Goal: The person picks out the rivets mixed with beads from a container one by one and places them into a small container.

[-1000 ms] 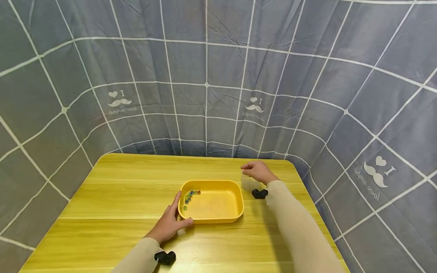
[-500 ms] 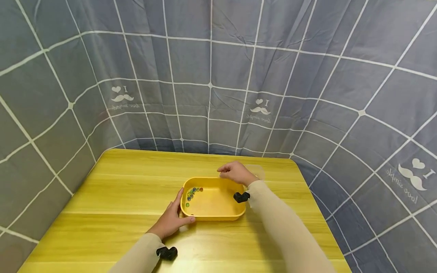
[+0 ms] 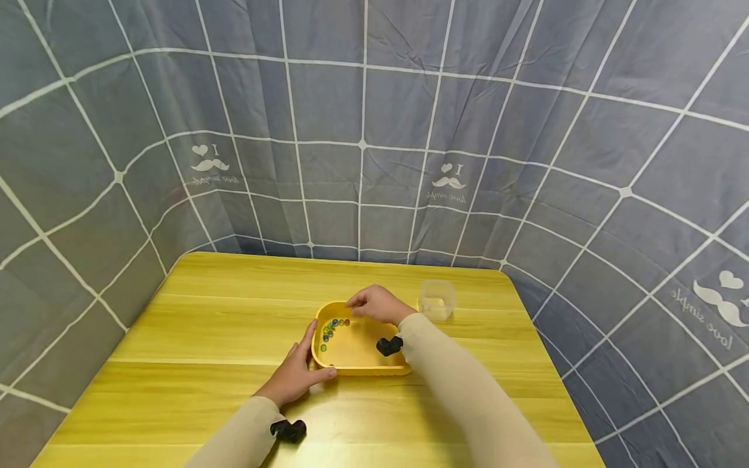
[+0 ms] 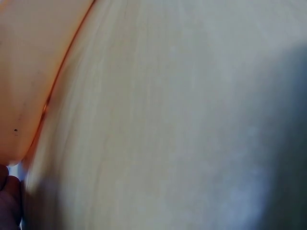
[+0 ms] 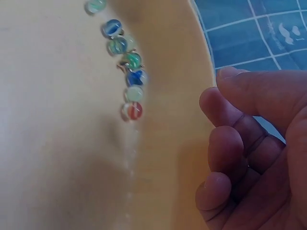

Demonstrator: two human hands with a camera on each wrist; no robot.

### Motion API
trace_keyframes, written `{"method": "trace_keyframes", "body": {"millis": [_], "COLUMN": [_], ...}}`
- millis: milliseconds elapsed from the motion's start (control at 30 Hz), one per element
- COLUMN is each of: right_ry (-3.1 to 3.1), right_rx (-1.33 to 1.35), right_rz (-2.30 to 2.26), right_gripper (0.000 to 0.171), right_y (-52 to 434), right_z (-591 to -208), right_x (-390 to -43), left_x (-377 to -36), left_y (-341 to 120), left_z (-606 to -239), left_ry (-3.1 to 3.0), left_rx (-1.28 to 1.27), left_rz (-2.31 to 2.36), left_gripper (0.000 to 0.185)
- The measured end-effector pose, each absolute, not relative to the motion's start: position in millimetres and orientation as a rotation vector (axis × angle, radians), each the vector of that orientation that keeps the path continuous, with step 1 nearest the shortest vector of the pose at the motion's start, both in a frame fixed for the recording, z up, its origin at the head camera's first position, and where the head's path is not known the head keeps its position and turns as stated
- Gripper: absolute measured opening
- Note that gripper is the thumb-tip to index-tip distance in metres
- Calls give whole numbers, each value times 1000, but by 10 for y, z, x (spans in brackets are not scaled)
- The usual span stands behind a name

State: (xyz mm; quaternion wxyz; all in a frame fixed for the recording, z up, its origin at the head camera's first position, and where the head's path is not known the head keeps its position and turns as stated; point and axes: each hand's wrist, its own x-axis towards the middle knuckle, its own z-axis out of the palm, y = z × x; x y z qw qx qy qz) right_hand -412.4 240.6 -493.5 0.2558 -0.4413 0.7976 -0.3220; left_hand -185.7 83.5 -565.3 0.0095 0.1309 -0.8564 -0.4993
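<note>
A yellow plastic basin (image 3: 357,371) stands on the table, with several glass marbles (image 3: 335,322) in a curved row along its left and far inner sides. In the right wrist view a red-striped marble (image 5: 134,111) ends the row. My left hand (image 3: 292,376) holds the basin's near left corner, the thumb at the front rim and the fingers along the left side. Over the far side of the basin hovers my right hand (image 3: 379,304), fingers loosely curled. Nothing shows between its fingertips. The marbles lie apart from it, and its forearm covers the basin's right end.
A clear plastic container (image 3: 437,300) stands to the right of the basin. The yellow wood-grain table (image 3: 193,325) ends at a grey-blue grid curtain (image 3: 328,169) behind and at the sides. Black wrist devices (image 3: 289,431) sit on both sleeves.
My right hand has moved left from over the clear container to over the basin, uncovering the container. The left hand keeps its place at the basin. The head view has shifted slightly.
</note>
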Motion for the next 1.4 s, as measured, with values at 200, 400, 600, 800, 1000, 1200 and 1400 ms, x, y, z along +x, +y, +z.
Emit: {"method": "trace_keyframes", "body": {"millis": [200, 400, 600, 800, 1000, 1200, 1400], "right_ry": [2153, 2146, 2107, 2090, 2099, 2087, 2081], "right_rx": [-1217, -1247, -1254, -1241, -1229, -1175, -1179], "right_rz": [-815, -724, -716, -699, -680, -697, -701], "right_gripper": [23, 21, 18, 17, 16, 17, 20], "right_y": [2364, 2351, 2358, 2393, 2413, 2420, 2428], "right_z": [-4964, -5033, -5091, -5144, -5200, -5214, -5198], "right_x": [-3974, -3822, -3740, -3677, -3648, -3620, -3589], "left_x": [-1765, -1660, -1604, -1552, -1516, -1516, -1515], "left_y": [943, 1057, 1147, 1230, 1269, 1266, 1279], "left_z": [-5628, -5617, -5583, -5533, -5495, -5489, -5500], "left_ry": [-2672, -2675, -2668, -2670, -2685, -2692, -2684], "left_rx": [442, 476, 481, 507, 524, 518, 527], "left_rz": [-1548, -1552, -1572, -1564, -1550, -1550, -1550], "left_gripper": [122, 122, 120, 120, 120, 120, 120]}}
